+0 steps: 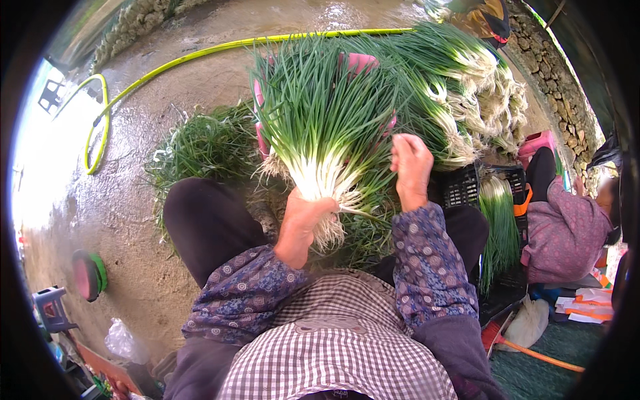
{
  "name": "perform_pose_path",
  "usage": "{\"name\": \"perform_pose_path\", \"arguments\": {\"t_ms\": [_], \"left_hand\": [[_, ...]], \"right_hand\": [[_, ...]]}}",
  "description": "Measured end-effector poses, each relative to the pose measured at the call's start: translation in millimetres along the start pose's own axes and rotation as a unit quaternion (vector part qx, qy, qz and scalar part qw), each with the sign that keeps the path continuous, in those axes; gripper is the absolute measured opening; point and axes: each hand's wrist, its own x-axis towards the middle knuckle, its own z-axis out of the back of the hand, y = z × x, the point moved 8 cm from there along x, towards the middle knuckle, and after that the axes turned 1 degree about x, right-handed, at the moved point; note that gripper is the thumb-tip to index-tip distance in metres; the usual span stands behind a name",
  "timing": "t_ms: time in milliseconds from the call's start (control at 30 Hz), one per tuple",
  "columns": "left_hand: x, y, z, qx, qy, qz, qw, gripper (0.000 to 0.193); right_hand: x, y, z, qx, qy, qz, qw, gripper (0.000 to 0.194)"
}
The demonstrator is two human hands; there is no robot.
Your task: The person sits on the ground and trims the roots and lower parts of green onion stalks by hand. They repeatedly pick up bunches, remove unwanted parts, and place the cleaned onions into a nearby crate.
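Note:
My left hand (306, 216) is closed around the white stems of a large bunch of spring onions (315, 175), just above their roots. The roots hang below my fist and the green leaves fan out away from me. My right hand (412, 167) is raised at the right side of the bunch with its fingers curled; whether anything thin is pinched in them cannot be made out. Behind the leaves, a pink plastic object (361, 62) is mostly hidden. Loose green leaves (210, 142) lie heaped on the ground to the left.
More spring onions (465, 110) are piled at the upper right. A black crate (462, 187) and an upright bundle of spring onions (497, 225) are by my right knee. A co-worker (567, 230) sits at the right. A yellow hose (200, 52) crosses the wet concrete floor.

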Motion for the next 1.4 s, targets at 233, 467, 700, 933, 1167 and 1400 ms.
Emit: {"name": "perform_pose_path", "arguments": {"t_ms": [233, 467, 700, 933, 1167, 1400], "left_hand": [[3, 6, 2, 0.025, -0.004, 0.010, 1.000, 0.035], [4, 6, 5, 0.051, -0.033, 0.018, 0.998, 0.038], [3, 4, 3, 0.040, -0.033, 0.009, 0.999, 0.039], [2, 3, 3, 0.046, -0.032, 0.016, 0.998, 0.040], [2, 7, 3, 0.031, -0.029, 0.024, 0.999, 0.040], [3, 9, 3, 0.024, -0.017, 0.023, 0.999, 0.038]], "right_hand": [[-41, 6, 4, -0.022, 0.078, -0.016, 0.997, 0.013], [-6, -14, -58, 0.025, 0.086, -0.111, 0.990, 0.017], [-2, -37, -54, 0.235, 0.047, -0.197, 0.951, 0.013], [9, -30, -53, 0.243, 0.061, -0.174, 0.952, 0.016], [18, -8, -41, -0.004, 0.115, -0.041, 0.993, 0.020], [27, -2, -23, 0.014, 0.066, -0.016, 0.998, 0.017]]}}
